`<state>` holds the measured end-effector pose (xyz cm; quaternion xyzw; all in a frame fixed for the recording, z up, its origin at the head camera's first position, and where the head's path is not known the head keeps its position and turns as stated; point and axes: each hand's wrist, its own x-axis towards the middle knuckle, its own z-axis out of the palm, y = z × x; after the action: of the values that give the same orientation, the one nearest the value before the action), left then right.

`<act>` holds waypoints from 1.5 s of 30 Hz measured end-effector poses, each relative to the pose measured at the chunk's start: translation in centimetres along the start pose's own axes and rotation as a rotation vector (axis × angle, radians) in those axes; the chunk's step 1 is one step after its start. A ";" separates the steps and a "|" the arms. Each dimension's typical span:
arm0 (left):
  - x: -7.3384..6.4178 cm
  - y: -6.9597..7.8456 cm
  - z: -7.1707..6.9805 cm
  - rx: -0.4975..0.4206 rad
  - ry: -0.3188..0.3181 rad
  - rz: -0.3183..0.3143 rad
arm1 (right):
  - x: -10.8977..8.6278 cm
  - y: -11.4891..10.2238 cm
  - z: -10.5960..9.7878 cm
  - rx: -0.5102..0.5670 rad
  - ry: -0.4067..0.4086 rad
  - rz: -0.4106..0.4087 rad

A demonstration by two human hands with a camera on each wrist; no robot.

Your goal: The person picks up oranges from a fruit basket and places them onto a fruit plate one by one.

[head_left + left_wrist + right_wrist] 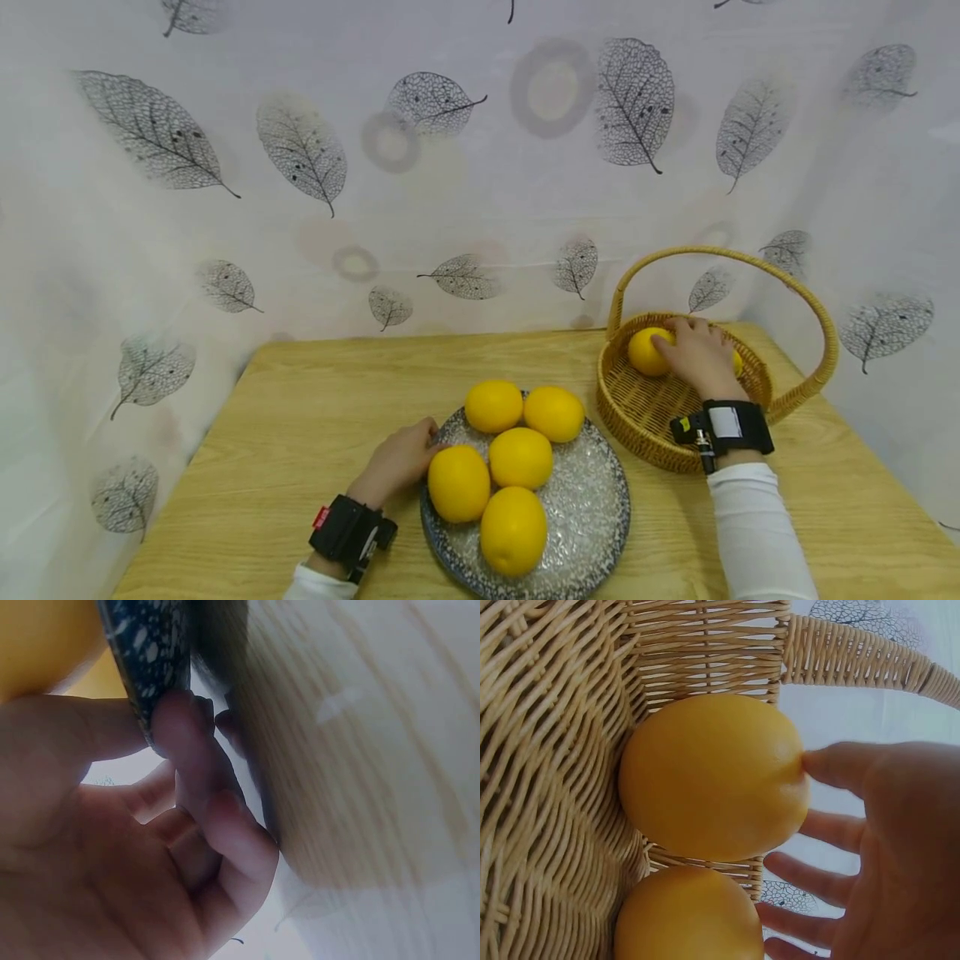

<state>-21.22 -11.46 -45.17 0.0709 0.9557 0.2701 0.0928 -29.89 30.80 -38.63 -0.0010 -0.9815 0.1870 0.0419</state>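
Several yellow-orange oranges (521, 459) sit on a round speckled plate (588, 508) with a dark rim. My left hand (405, 454) grips the plate's left rim. In the left wrist view its thumb lies over the rim (154, 652) and its curled fingers (244, 840) are beneath. My right hand (701, 354) is inside a wicker basket (645, 433), over two oranges. In the right wrist view its thumb tip touches the upper orange (712, 776). The other fingers are extended and spread near the lower orange (690, 919).
The basket's tall arched handle (810, 308) rises above its right side. Plate and basket stand side by side on a wooden table (337, 383). A leaf-patterned cloth (480, 192) hangs behind the table and along its sides.
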 end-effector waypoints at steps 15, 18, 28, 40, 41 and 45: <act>-0.2 0.4 -0.4 -0.005 -0.010 0.004 | 0.1 -0.3 0.8 0.076 -0.107 -0.074; -0.2 0.4 -0.4 -0.005 -0.013 0.002 | 0.1 -0.4 0.9 0.079 -0.132 -0.078; 0.0 0.3 -0.4 -0.005 -0.010 0.007 | 0.2 -0.6 1.0 0.084 -0.161 -0.128; 0.0 0.2 -0.2 -0.001 -0.006 0.009 | 0.2 -0.5 1.4 0.043 -0.137 -0.151; 0.0 0.2 -0.2 -0.001 -0.004 0.009 | 0.2 -0.6 1.4 0.042 -0.134 -0.153; 0.0 0.2 -0.1 0.002 -0.002 0.009 | 0.0 -0.8 1.3 0.039 -0.130 -0.149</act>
<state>-21.18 -11.36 -45.01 0.0756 0.9556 0.2693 0.0924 -30.01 29.58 -39.58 0.0850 -0.9756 0.2022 -0.0083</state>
